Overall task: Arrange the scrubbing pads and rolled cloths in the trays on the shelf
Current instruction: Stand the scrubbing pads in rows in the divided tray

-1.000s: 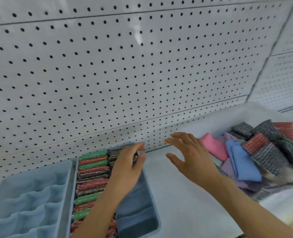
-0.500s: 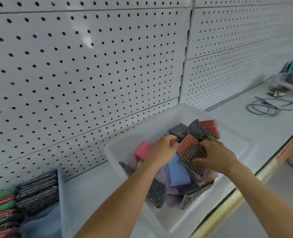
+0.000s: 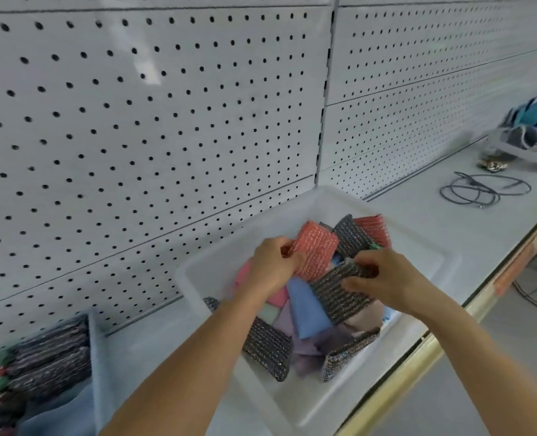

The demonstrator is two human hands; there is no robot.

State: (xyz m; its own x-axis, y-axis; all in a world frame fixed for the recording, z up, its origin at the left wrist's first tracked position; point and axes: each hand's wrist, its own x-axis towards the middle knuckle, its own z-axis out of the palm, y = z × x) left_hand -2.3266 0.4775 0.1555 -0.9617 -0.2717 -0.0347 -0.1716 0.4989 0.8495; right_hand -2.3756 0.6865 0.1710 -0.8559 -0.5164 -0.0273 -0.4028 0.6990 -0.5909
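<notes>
Lower centre: pale shelf [image 3: 172, 347] bearing 1 translucent white bin [image 3: 317, 401] of glittery woven scrubbing pads and soft folded cloths [image 3: 305, 309]. Left hand [image 3: 271, 265] pinches a red pad [image 3: 316, 250]; right hand [image 3: 383, 278] grips a black pad [image 3: 339, 294]. Lower left: blue tray [image 3: 95, 366] of stacked pads; behind, white perforated pegboard [image 3: 135, 121].

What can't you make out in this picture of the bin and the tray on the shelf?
1. Head view: the blue tray is cut off by the left and bottom edges, so its fill cannot be judged.
2. The pads in the tray are blurred; no count.
3. The bin contents under the left hand and right hand are hidden.
4. The pile at the far right is blurred and cut by the edge; unidentifiable.
</notes>
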